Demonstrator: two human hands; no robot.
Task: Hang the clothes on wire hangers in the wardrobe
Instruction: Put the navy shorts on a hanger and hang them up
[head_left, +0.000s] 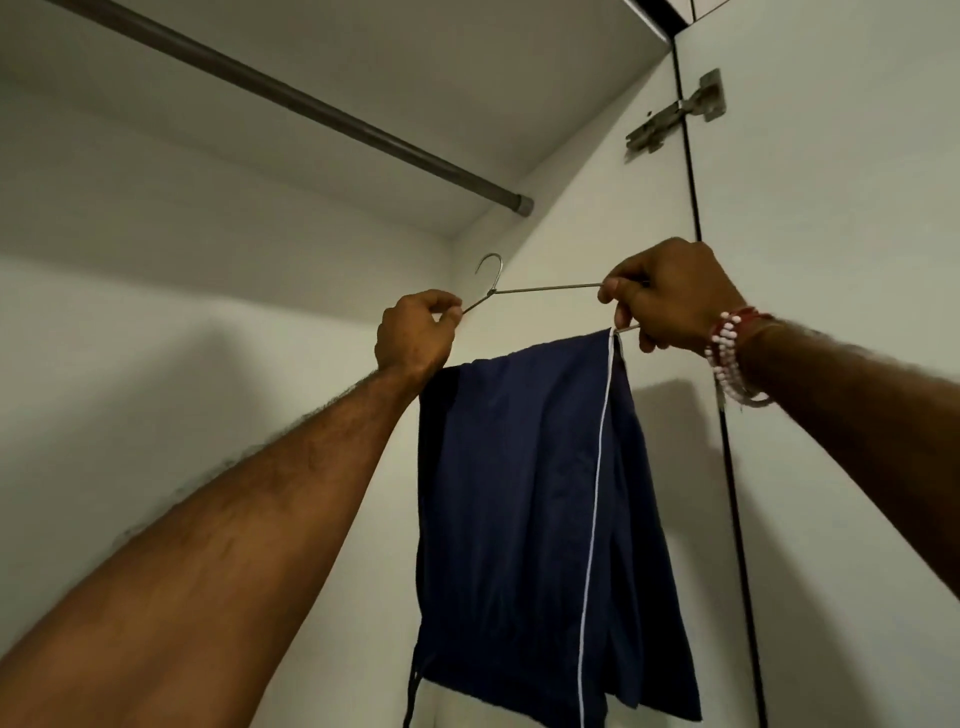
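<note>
A thin metal wire hanger (545, 289) is held up inside the wardrobe, its hook pointing up, below the rail. Dark navy trousers (524, 499) with a white side stripe are folded over the hanger's bottom bar and hang straight down. My left hand (415, 335) pinches the hanger's left shoulder. My right hand (670, 299) grips the right corner of the hanger, fingers curled round the wire. The grey clothes rail (291, 98) runs diagonally above, from upper left to its end cap by the side wall. The hook is well below the rail and not touching it.
The wardrobe's pale back wall (156, 234) and side panel (597, 197) enclose the space. A metal door hinge (675, 111) sits on the side panel at upper right, next to the open door (841, 208). Beaded bracelets (732, 353) circle my right wrist.
</note>
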